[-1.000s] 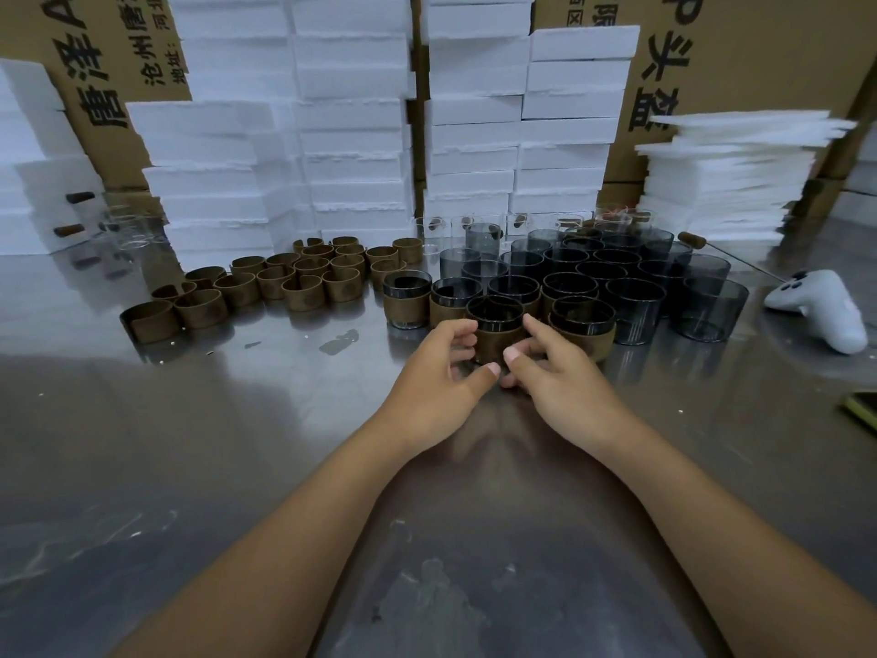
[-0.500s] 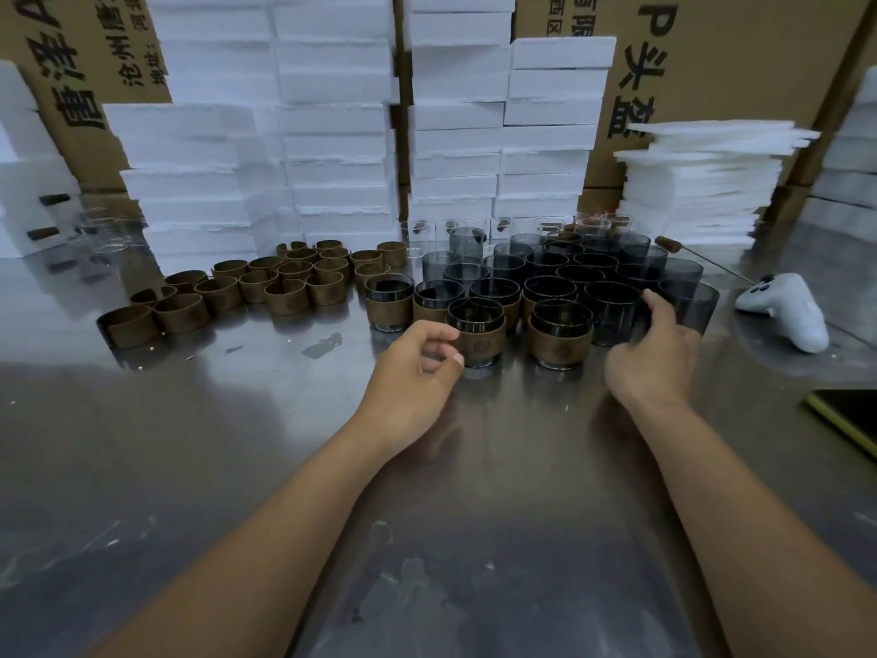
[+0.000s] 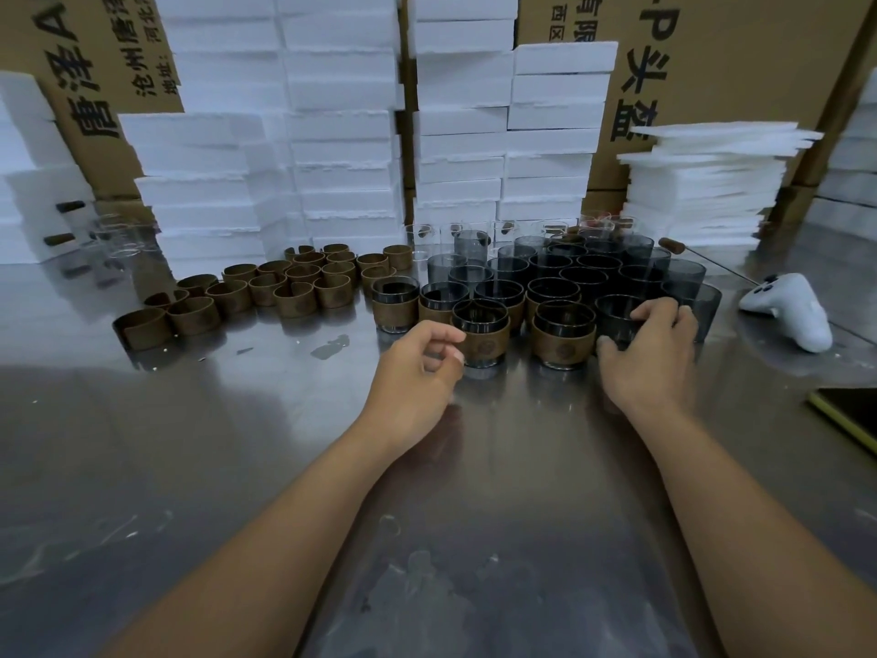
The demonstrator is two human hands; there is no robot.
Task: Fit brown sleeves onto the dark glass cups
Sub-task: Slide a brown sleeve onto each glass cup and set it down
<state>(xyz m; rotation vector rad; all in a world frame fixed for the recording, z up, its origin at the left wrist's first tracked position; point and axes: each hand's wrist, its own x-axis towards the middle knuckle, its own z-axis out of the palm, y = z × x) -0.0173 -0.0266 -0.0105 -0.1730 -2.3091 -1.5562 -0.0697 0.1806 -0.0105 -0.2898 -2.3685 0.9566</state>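
Note:
Several dark glass cups (image 3: 591, 273) stand bunched at the middle of the steel table. The front ones wear brown sleeves, among them a sleeved cup (image 3: 481, 331) and its neighbour (image 3: 564, 333). My right hand (image 3: 650, 353) curls its fingers round a bare dark cup (image 3: 614, 312) at the cluster's front right. My left hand (image 3: 417, 370) hovers just left of the nearest sleeved cup, fingers loosely curled, holding nothing. Several loose brown sleeves (image 3: 294, 289) lie in a group to the left.
White foam blocks (image 3: 341, 135) and cardboard boxes (image 3: 721, 64) wall off the back. A foam sheet stack (image 3: 702, 182) stands at the right rear. A white controller (image 3: 790, 311) and a yellow-edged phone (image 3: 849, 415) lie at the right. A few clear glasses (image 3: 118, 239) sit far left.
My hands left the sleeved cup they held together. My right hand went right and closed its fingers on a bare dark cup. My left hand drew back slightly, empty.

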